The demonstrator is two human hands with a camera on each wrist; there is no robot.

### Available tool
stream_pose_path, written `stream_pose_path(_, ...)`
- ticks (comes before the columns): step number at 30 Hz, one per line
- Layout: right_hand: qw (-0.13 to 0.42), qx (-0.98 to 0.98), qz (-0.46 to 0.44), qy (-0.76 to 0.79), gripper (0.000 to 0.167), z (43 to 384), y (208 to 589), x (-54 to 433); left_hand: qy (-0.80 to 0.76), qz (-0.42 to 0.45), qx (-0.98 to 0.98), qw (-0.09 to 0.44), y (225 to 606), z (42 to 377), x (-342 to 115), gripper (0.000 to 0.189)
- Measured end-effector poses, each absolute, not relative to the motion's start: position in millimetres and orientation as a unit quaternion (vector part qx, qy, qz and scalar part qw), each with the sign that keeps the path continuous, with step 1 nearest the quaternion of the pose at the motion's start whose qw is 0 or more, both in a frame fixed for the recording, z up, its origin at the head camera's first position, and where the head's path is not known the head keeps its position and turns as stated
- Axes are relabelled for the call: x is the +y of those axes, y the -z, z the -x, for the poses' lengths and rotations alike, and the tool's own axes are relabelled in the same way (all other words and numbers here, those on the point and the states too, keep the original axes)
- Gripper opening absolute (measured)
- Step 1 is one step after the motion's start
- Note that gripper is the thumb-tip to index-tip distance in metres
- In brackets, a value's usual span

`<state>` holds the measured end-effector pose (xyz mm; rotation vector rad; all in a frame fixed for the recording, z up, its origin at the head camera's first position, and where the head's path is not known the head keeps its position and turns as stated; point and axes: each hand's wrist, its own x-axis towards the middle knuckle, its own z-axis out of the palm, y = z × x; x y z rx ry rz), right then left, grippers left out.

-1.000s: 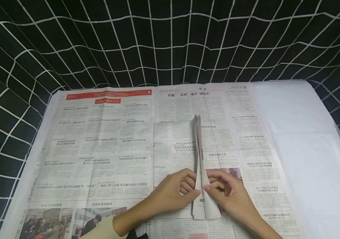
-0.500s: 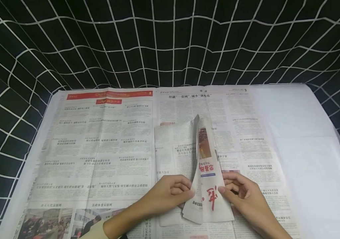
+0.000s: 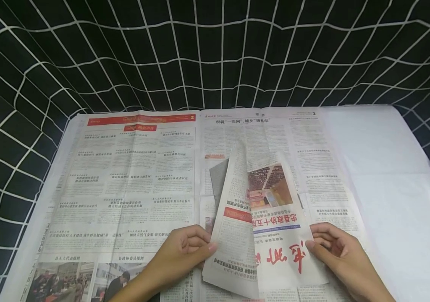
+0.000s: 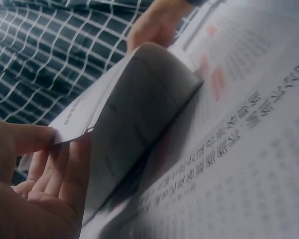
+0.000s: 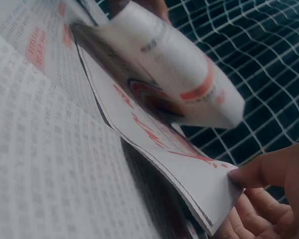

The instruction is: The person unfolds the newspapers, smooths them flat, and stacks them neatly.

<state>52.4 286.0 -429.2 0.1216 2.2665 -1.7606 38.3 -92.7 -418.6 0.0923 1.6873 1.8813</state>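
Both hands hold a folded newspaper (image 3: 281, 235) that stands partly opened, its two sides spread in a V above the flat sheets. My left hand (image 3: 184, 256) pinches the outer edge of the left flap (image 4: 124, 119) between thumb and fingers. On the other side my right hand (image 3: 341, 256) pinches the edge of the right part, thumb on top and fingers beneath. That right part shows big red characters (image 5: 149, 132) and a colour photo. The left flap leans up and hides part of the inner page. A greyish folded layer (image 3: 218, 178) shows behind it.
A large spread newspaper (image 3: 132, 201) lies flat beneath, with a red banner at its far left. White covering (image 3: 392, 188) shows to the right. Dark cloth with a white grid (image 3: 207, 54) rises at the back and sides.
The hands have moved apart, left hand leftward and right hand rightward. The folded newspaper, a narrow upright bundle before, has opened out and now shows its red characters and photo.
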Motion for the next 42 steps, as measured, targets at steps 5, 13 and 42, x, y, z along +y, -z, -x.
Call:
stream_pose_path(5,0.121,0.769,-0.055,0.625,0.023,-57,431,296,-0.713,-0.012,0.643,0.278,418,-46,-111,0.035)
stream_pose_path(13,0.131,0.795,-0.144,0.574,0.016,-65,431,311,-0.724,-0.002,0.638,0.261,425,-51,-131,0.045)
stream_pose_path(42,0.146,0.873,-0.207,0.417,0.055,-91,443,357,-0.651,0.060,0.721,0.230,443,-72,-129,0.053)
